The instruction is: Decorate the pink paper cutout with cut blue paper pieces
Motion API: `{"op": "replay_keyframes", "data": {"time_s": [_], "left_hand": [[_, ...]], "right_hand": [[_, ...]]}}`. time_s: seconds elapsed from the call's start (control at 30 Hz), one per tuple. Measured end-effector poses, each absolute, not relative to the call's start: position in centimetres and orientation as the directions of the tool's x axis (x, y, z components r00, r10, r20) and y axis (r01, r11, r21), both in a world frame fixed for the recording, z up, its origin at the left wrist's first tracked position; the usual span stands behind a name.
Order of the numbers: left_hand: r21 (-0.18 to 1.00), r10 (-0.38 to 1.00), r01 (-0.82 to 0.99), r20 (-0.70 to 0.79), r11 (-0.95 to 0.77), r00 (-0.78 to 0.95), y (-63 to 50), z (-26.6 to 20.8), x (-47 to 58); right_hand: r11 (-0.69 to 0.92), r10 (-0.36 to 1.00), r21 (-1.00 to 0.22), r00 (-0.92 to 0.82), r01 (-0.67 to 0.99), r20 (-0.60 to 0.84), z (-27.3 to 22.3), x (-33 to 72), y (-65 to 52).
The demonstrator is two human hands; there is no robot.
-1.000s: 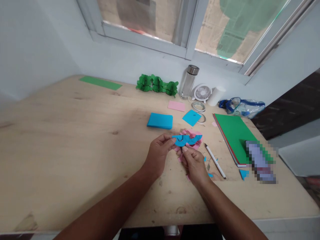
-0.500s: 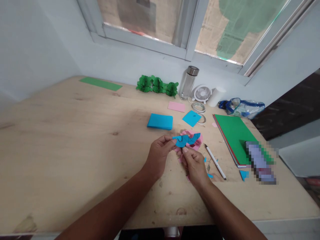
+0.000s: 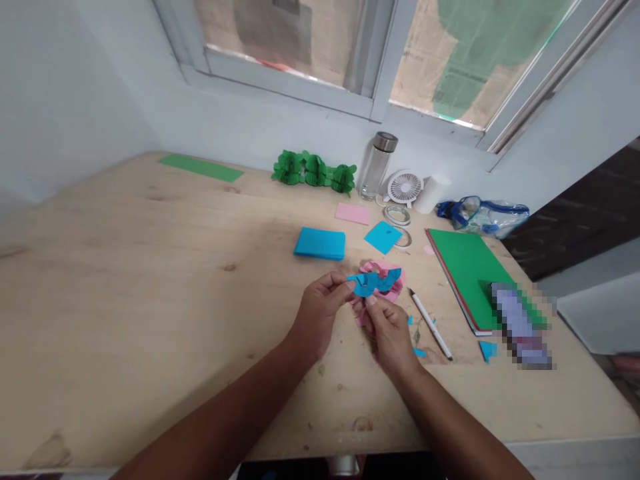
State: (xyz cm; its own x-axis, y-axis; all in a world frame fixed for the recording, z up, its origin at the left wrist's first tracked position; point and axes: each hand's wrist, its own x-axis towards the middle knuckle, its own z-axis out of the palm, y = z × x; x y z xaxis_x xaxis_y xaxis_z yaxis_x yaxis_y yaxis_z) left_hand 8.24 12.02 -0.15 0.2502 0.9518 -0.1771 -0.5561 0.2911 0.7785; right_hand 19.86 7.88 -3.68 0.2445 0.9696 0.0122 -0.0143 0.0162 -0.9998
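Note:
A curved, scalloped piece of blue paper [image 3: 365, 284] is pinched at its left end between the thumb and fingers of my left hand [image 3: 319, 313]. My right hand [image 3: 393, 333] is closed just under the paper's lower edge, thumb on top. A small dark bit shows by that thumb, but what the fingers hold is hidden. Behind the blue piece lies crumpled, cut pink paper [image 3: 397, 288], partly covered by it. Small blue scraps [image 3: 419, 352] lie right of my right hand, beside a white pen [image 3: 431, 325].
Farther back are a blue paper stack [image 3: 320, 244], a blue square [image 3: 383, 237], a pink sheet [image 3: 353, 213] and tape rolls [image 3: 397, 215]. Along the wall stand green paper decorations [image 3: 314, 171], a bottle [image 3: 377, 167] and a fan [image 3: 405, 187]. Green sheets [image 3: 467, 267] lie right, under a blurred object.
The blue paper and my left hand have shifted very slightly right and down. Both hands keep nearly the same closed pose.

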Motion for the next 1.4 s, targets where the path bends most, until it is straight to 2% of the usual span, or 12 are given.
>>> {"op": "replay_keyframes", "data": {"time_s": [0.53, 1.07, 1.4], "left_hand": [[0.757, 0.944, -0.569, -0.212, 0.322, 0.252, 11.78, 0.15, 8.26], [0.783, 0.954, -0.553, -0.176, 0.286, 0.243, 11.75, 0.10, 8.42], [0.788, 0.949, -0.540, -0.174, 0.295, 0.263, 11.78, -0.08, 8.42]], "right_hand": [[-0.024, 0.966, -0.996, 0.256, -0.083, -0.045, -4.07, 19.44, 7.77], [0.024, 0.961, -1.000, 0.275, -0.019, 0.018, -3.71, 19.30, 7.66], [0.001, 0.961, -1.000, 0.278, -0.015, -0.004, -3.85, 19.48, 7.82]]}}
